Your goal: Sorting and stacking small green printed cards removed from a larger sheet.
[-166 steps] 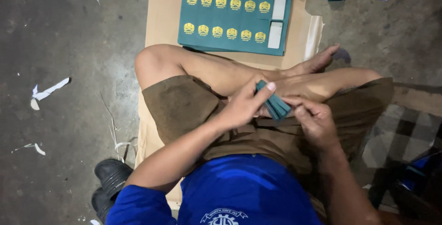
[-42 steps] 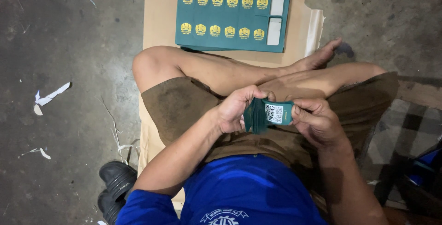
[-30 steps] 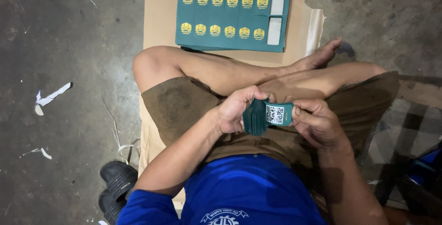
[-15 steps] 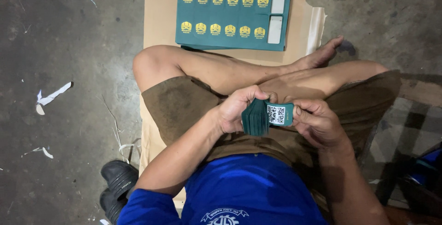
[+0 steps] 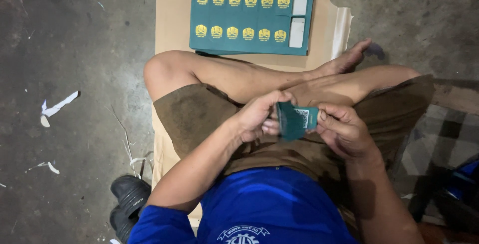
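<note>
Bare concrete floor (image 5: 75,49), grey and pretty grimy. A flattened cardboard sheet (image 5: 172,19) lies on it, running out ahead of the fingers, with a dark green printed sheet (image 5: 249,17) of gold emblems flat on top. Off to the fingers' left: white paper scraps (image 5: 57,108) and a black shoe (image 5: 128,201) on the concrete.
</note>
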